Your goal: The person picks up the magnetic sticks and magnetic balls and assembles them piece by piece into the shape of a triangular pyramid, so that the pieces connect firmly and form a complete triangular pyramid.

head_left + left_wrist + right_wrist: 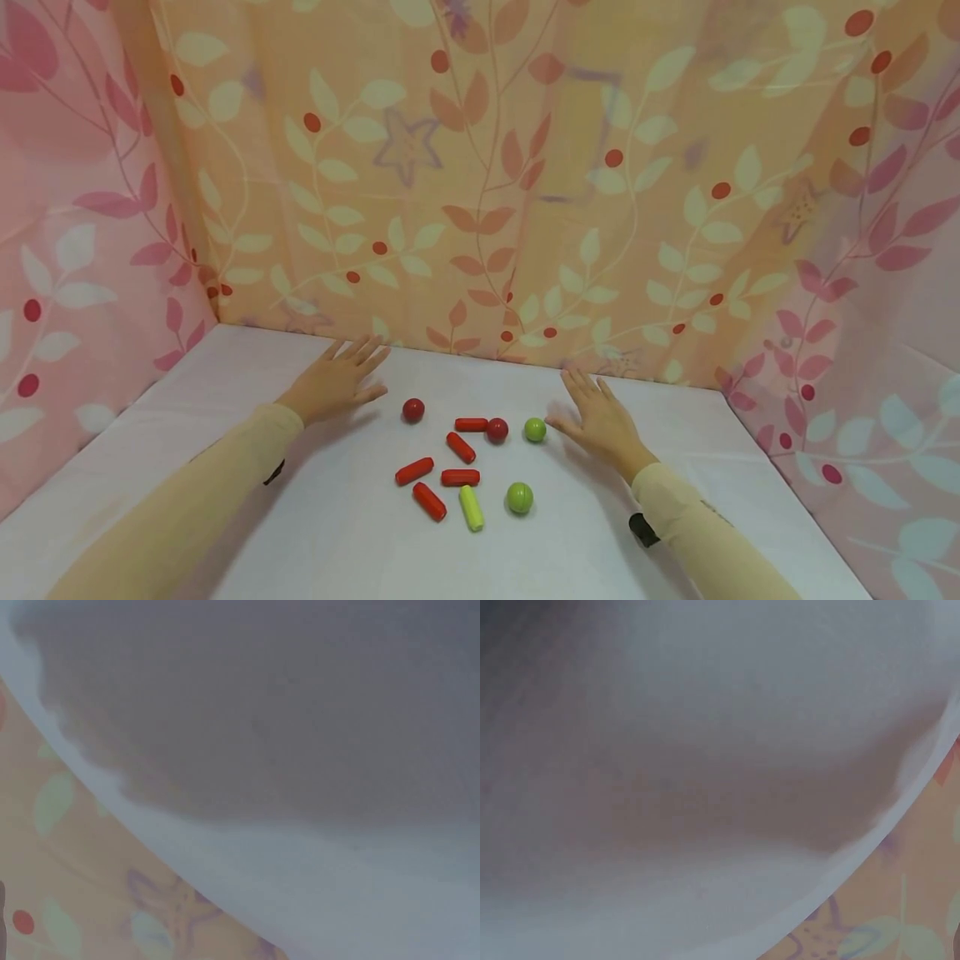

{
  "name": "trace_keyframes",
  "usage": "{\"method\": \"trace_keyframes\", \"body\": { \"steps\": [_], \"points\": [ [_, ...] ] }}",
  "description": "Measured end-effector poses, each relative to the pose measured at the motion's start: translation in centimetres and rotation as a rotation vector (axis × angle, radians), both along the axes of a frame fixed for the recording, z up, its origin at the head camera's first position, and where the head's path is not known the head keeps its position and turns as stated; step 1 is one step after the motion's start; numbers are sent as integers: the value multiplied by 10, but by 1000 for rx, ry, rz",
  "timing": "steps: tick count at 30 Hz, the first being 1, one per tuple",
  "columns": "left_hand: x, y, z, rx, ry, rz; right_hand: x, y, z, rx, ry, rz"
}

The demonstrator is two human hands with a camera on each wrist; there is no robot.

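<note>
My left hand (335, 383) is held palm down with its fingers spread, to the left of a red ball (413, 410). Over on the right, my right hand (603, 421) has its fingers straight, and its thumb is close to a small green ball (535, 430). Neither hand holds anything. Between them lie a second red ball (497, 431), several red sticks (461, 477), a yellow-green stick (471, 508) and a larger green ball (520, 497). Both wrist views show only shadow on the white cloth and a strip of curtain.
A white cloth (315, 533) covers the table. Behind it hangs an orange leaf-patterned curtain (480, 167), with pink patterned curtains at the left (67, 250) and right (892, 350). A dark band (643, 530) shows at the right sleeve.
</note>
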State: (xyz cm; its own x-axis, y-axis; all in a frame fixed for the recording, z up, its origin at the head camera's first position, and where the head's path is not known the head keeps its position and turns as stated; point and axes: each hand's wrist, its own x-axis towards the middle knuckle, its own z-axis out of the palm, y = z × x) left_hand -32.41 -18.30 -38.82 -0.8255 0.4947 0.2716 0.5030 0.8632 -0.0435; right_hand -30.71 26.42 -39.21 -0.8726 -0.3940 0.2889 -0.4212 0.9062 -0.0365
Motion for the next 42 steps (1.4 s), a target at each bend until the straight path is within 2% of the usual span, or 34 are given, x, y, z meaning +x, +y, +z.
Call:
{"method": "trace_keyframes", "body": {
  "steps": [12, 24, 32, 42],
  "points": [
    [4, 10, -1, -25, -2, -37, 8, -8, 0, -50, -29, 53],
    [10, 16, -3, -44, 21, -48, 16, -25, -3, -25, -41, 104],
    [13, 20, -1, -46, 11, -48, 21, -28, -1, -26, -43, 118],
    [20, 29, 1, -23, -7, -84, 26, -36, 5, -17, -73, 125]
  ]
}}
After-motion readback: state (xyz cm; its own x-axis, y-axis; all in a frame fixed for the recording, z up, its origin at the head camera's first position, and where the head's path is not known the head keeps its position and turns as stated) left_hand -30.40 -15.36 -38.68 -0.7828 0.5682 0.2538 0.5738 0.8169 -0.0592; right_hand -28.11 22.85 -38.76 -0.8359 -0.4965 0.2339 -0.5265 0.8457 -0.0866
